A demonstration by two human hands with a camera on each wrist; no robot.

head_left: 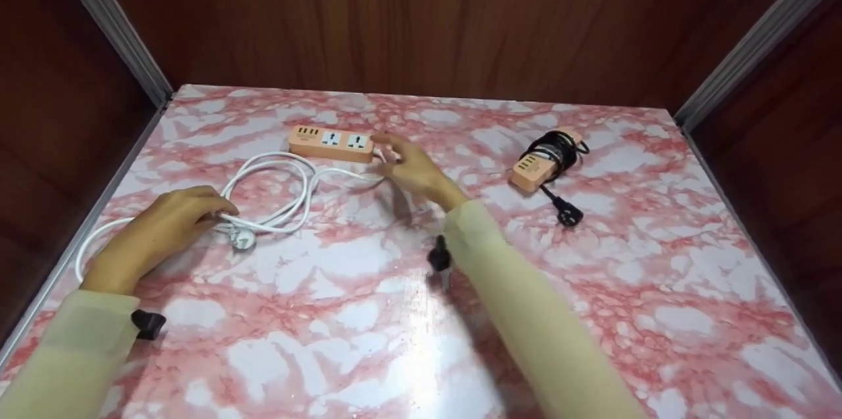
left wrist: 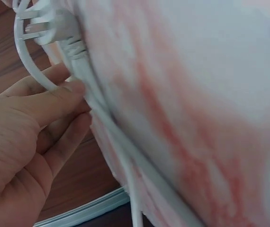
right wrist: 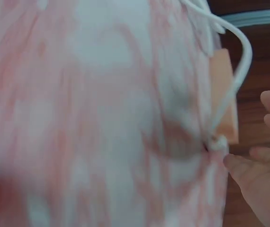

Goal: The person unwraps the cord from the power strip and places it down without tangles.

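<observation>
An orange power strip (head_left: 332, 145) with two white sockets lies at the back left of the table. Its white cable (head_left: 342, 172) runs into loose loops in front of it. My left hand (head_left: 168, 221) pinches this cable between thumb and fingers, close behind the white three-pin plug (left wrist: 59, 23). At the strip's right end, where the cable comes out, is my right hand (head_left: 414, 169), its fingers spread apart. In the right wrist view the fingers (right wrist: 241, 170) are near the strip's cable end and grip nothing; whether they touch it I cannot tell.
A second orange power strip (head_left: 529, 175) lies at the right, its black cable (head_left: 558, 149) wound round it and a black plug (head_left: 567, 212) hanging loose in front. Dark wood panels (head_left: 421, 18) enclose the red-and-white marbled table (head_left: 316, 327) at the back and sides.
</observation>
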